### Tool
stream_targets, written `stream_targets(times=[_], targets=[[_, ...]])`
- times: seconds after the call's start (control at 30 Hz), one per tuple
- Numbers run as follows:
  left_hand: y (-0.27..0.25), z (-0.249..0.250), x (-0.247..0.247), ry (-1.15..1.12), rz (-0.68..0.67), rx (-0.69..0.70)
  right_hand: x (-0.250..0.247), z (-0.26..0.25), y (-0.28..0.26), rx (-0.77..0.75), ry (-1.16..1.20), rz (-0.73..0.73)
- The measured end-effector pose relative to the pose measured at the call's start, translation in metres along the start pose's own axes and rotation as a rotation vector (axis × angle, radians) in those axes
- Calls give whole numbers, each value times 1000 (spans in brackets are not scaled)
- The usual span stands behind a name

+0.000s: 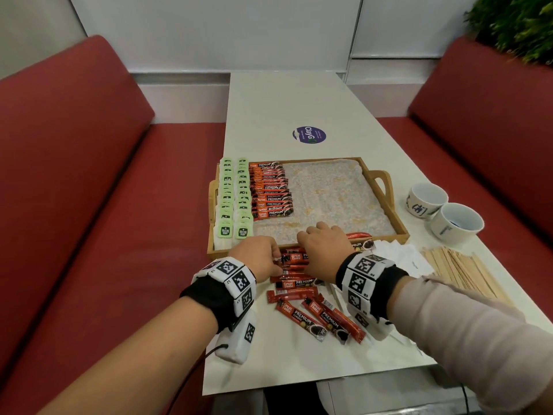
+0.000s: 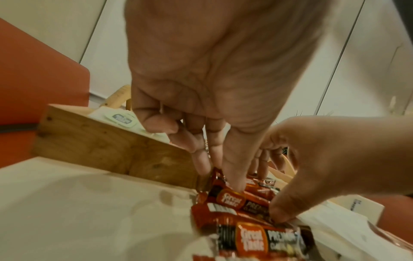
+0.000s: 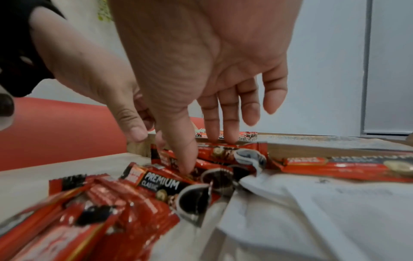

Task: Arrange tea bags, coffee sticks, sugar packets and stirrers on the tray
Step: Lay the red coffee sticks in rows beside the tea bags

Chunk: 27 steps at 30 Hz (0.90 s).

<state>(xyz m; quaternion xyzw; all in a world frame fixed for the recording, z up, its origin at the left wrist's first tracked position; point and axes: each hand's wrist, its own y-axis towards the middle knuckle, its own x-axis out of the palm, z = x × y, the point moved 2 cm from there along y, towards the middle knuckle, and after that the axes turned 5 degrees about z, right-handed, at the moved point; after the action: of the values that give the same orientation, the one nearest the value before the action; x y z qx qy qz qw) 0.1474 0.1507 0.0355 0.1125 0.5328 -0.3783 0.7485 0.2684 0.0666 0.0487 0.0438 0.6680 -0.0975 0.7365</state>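
- The rectangular wooden tray with handles (image 1: 386, 202) sits mid-table; along its left edge run two columns of green-labelled tea bags (image 1: 235, 202), then one column of red coffee sticks (image 1: 270, 191), too overlapped to count.
- Loose red coffee sticks (image 1: 302, 290) lie heaped just before the tray's near edge, at least eight.
- The left hand (image 1: 257, 254) pinches one stick's end; the right hand (image 1: 324, 250) presses thumb and fingertips onto the heap.
- White sugar packets (image 1: 401, 254) and pale wooden stirrers (image 1: 460, 274) lie at the table's right edge, near two white cups (image 1: 443, 211).
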Motion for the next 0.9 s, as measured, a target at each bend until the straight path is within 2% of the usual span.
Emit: stream_targets(times=[0.6, 0.9], targets=[[-7, -6, 12, 35, -32, -49, 9, -10, -6, -24, 11, -19], [-8, -8, 16, 40, -31, -49, 14, -17, -8, -101, -111, -18]])
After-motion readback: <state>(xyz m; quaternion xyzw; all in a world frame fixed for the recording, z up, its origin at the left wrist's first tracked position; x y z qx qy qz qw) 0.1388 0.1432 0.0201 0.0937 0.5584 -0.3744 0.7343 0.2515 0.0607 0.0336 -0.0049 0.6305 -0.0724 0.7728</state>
